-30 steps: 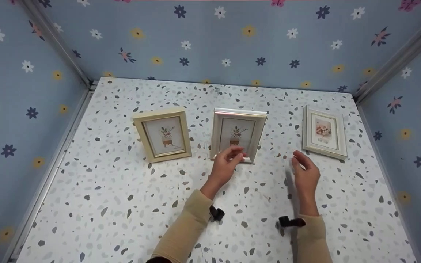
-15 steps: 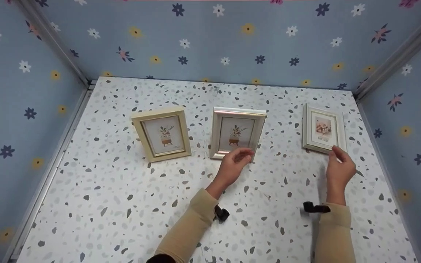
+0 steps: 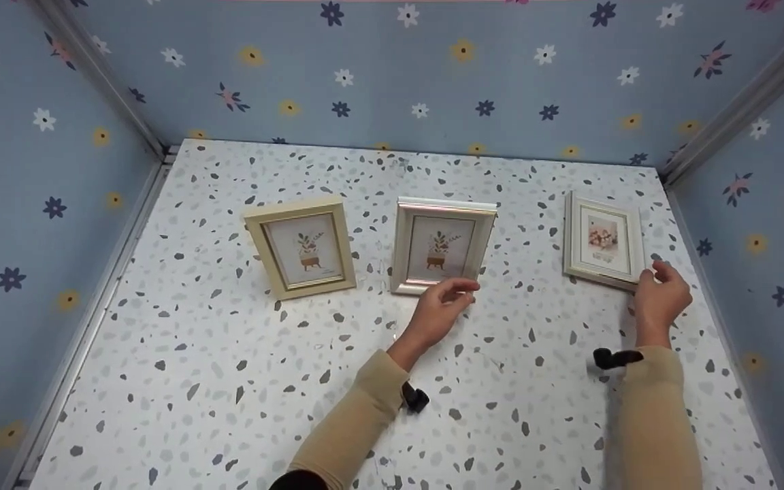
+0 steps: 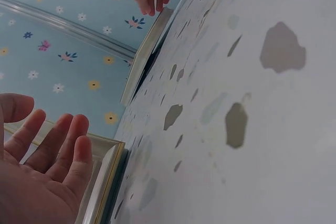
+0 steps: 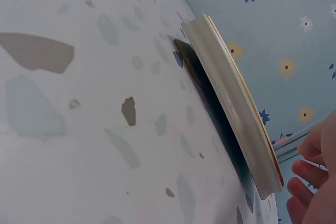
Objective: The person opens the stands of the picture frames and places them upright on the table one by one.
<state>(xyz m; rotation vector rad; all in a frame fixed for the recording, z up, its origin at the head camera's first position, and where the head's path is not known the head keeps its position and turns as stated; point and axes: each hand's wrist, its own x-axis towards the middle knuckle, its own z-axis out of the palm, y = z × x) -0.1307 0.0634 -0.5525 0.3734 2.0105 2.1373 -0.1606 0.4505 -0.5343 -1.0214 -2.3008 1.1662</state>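
My left hand [image 3: 436, 309] hovers before the lower right of the middle silver picture frame [image 3: 400, 252], fingers loosely bent and holding nothing. In the left wrist view, the palm and spread fingers of that left hand [image 4: 50, 171] face up beside this picture frame [image 4: 102, 182]. At the right, my right hand [image 3: 663, 299] is at the lower right corner of a pale picture frame [image 3: 603, 238] with a pink picture. The right wrist view puts the fingers of the right hand [image 5: 312, 177] close beside the corner of that pale picture frame [image 5: 236, 103]; no grip is visible, and contact is unclear.
A cream-gold picture frame [image 3: 302, 252] stands at the left, leaning back. All the frames are on a white speckled table [image 3: 229, 381], bounded by blue flowered walls [image 3: 392, 75] at the back and sides.
My right hand has moved right, from left of the pale picture frame's lower edge to its lower right corner. My left hand has shifted slightly right, off the middle frame's picture.
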